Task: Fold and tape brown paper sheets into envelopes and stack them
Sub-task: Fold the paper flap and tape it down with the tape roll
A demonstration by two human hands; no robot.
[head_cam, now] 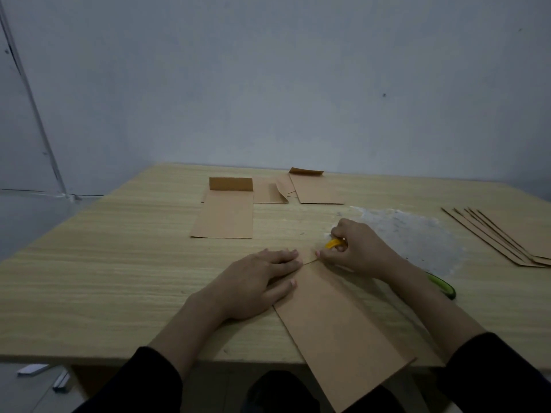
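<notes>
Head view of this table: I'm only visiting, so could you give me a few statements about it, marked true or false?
1. The left hand lies flat on the long brown paper sheet. True.
2. The right hand is empty. False: it grips a small yellow tool.
3. A fanned stack of brown paper sheets lies at the right. True.
4. The folded brown paper envelopes sit on the floor. False: they lie on the light wooden table, towards its far side.

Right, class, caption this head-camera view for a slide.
Left hand presses folded brown paper on the table; right hand grips a yellow tool.
</notes>
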